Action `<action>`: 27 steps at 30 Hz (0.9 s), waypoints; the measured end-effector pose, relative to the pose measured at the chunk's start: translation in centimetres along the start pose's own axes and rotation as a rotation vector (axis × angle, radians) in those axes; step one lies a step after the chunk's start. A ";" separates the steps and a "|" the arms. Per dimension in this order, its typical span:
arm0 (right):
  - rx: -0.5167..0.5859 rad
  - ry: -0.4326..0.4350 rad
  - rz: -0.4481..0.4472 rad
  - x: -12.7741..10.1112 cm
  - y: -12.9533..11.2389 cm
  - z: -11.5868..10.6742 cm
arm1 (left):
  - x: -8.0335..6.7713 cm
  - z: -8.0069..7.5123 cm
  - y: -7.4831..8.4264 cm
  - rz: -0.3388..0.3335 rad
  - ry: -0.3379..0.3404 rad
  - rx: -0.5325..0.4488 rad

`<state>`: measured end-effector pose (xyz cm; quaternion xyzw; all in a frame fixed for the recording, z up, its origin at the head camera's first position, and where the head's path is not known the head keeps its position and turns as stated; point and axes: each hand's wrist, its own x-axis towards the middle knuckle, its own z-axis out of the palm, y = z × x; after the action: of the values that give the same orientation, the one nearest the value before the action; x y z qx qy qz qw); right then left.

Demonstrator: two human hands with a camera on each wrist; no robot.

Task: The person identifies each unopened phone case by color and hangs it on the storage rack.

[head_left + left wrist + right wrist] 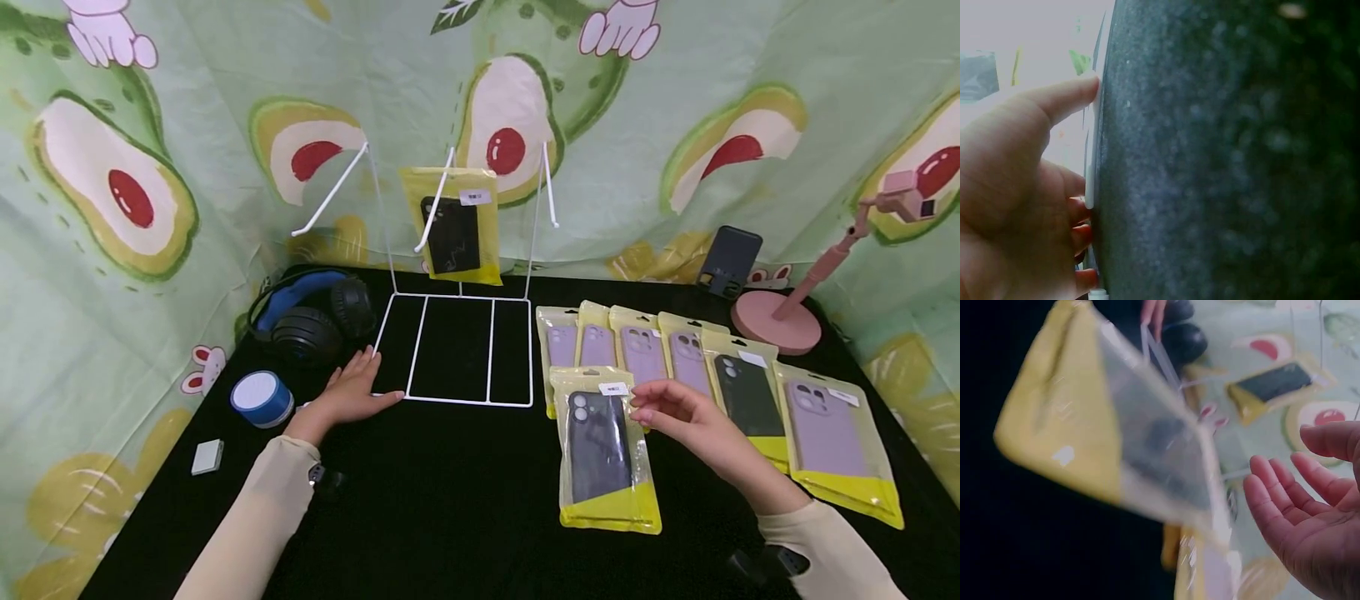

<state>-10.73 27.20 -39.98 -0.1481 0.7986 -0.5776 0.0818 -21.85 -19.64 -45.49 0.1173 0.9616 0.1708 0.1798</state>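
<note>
My left hand (pixel 351 392) lies over the front left corner of a white wire display rack (pixel 531 358), fingers spread and thumb along the base wire. In the left wrist view, that hand (pixel 1016 181) touches the thin white rod. A packaged black phone case (pixel 600 450) in a clear and yellow pouch is at the front right. My right hand (pixel 693 425) is beside its upper right edge; in the right wrist view, the hand (pixel 1316 512) has thumb and fingers apart, with nothing between them. Another packaged dark phone case (pixel 456 237) hangs on the rack's middle hook.
Several more pouches with purple cases (pixel 825 429) and a dark case (pixel 746 396) overlap in a row on the right. Headphones (pixel 307 321), a blue round speaker (pixel 261 400) and a small white box (pixel 207 457) stand left. A pink stand (pixel 776 321) and a dark phone (pixel 730 260) are back right.
</note>
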 end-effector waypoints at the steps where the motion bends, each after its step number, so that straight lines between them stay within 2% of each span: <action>1: -0.019 -0.002 0.026 -0.4 0.3 -0.2 | 0.0 0.0 0.0 0.000 -0.001 -0.002; 4: -0.088 -0.015 0.121 -1.3 1.0 -0.8 | 0.0 0.0 0.0 -0.001 -0.003 -0.008; 8: -0.145 -0.032 0.195 -2.3 2.2 -0.8 | -0.1 0.0 -0.1 -0.003 -0.009 -0.009; 17: -0.039 -0.097 0.213 -2.9 4.1 0.3 | -0.2 0.2 0.0 -0.006 -0.015 -0.007; 27: 0.059 -0.020 0.285 -2.4 4.4 1.4 | -0.2 -0.1 0.1 -0.006 -0.010 0.000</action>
<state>-8.73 28.03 -44.68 -0.0364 0.7932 -0.5820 0.1755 -21.70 -19.66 -45.32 0.1154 0.9611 0.1697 0.1849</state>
